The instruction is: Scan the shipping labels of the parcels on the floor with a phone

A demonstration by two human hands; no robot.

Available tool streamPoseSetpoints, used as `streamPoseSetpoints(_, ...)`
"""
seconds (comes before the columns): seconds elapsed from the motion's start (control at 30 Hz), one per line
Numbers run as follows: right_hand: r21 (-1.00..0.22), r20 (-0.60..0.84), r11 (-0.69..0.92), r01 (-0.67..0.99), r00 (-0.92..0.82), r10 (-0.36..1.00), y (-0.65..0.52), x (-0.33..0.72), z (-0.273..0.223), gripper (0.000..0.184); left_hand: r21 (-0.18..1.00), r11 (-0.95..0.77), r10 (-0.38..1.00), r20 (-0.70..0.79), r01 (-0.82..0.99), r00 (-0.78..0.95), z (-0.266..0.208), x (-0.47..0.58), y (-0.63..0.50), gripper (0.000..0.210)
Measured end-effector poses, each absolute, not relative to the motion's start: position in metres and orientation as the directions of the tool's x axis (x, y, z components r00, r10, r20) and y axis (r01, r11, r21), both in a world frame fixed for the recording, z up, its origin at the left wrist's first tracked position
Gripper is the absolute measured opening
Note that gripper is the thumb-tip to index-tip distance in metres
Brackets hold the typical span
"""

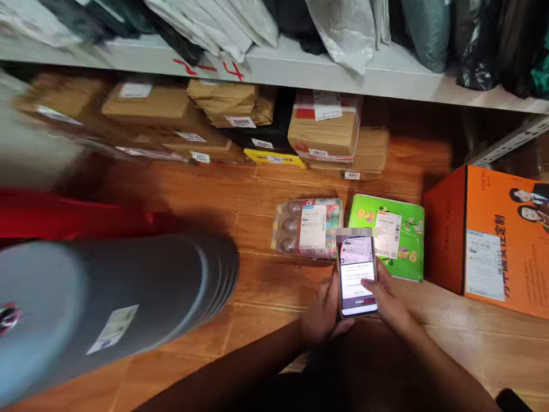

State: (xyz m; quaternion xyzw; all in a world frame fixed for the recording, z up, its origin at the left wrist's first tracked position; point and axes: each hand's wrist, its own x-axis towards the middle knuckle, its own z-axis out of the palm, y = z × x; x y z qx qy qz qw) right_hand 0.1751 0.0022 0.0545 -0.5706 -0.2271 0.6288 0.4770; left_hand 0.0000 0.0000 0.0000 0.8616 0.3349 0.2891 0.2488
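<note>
Fingers of the left hand (319,312) grasp the phone (358,274) along its left edge, evidently to bear its weight and keep the screen facing the person. Fingers of the right hand (388,297) curl about the right edge, steadying it, with the thumb over the lit screen, a position suited to tapping. Neither hand is released; how far the fingers reach behind the phone cannot be told.

Location: the phone is held above the wooden floor (266,292), in view overlapping the near left corner of the green box (409,234). Left of that box lies a clear-wrapped pack (289,226); right of it sits the orange carton (518,229). All three show their labels to the person, presumably for reading.

Storage: bags (338,34) crowd the shelf (394,88), some overhanging its front edge, which bears a red marking. Beneath that edge, stacked boxes (323,134) show numbered tags facing outward, apparently for easy finding. At left is a large grey roll (146,286), labelled; its surroundings are blurred.
</note>
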Motion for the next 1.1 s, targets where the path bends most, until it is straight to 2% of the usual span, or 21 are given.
streamPoseSetpoints(0.17, -0.850, -0.458, -0.426, -0.310, 0.035, 0.889, -0.001, 0.181, 0.054, 0.051, 0.612, -0.647, 0.719, 0.291, 0.455, 0.631, -0.005, -0.004, -0.002, 0.091)
streamPoseSetpoints(0.33, -0.864, -0.435, -0.432, -0.257, -0.047, 0.899, -0.002, 0.187, 0.058, 0.057, 0.664, -0.607, 0.725, 0.238, 0.436, 0.647, -0.009, -0.005, -0.003, 0.093)
streamPoseSetpoints(0.5, -0.862, -0.438, -0.436, -0.258, -0.051, 0.897, -0.001, 0.188, 0.057, 0.060, 0.714, -0.530, 0.729, 0.107, 0.458, 0.676, -0.013, -0.006, -0.006, 0.099)
streamPoseSetpoints(0.73, -0.898, -0.372, -0.389, -0.207, -0.116, 0.921, -0.002, 0.195, 0.053, 0.069, 0.758, -0.496, 0.733, 0.104, 0.423, 0.672, -0.009, -0.006, -0.005, 0.095)
streamPoseSetpoints(0.9, -0.896, -0.385, -0.405, -0.183, -0.138, 0.913, -0.003, 0.196, 0.051, 0.070, 0.743, -0.480, 0.715, 0.024, 0.466, 0.699, -0.008, -0.007, -0.004, 0.101)
streamPoseSetpoints(1.1, -0.895, -0.346, -0.395, -0.206, -0.239, 0.907, -0.003, 0.204, 0.049, 0.080, 0.787, -0.467, 0.754, 0.116, 0.404, 0.646, -0.014, -0.008, -0.007, 0.094)
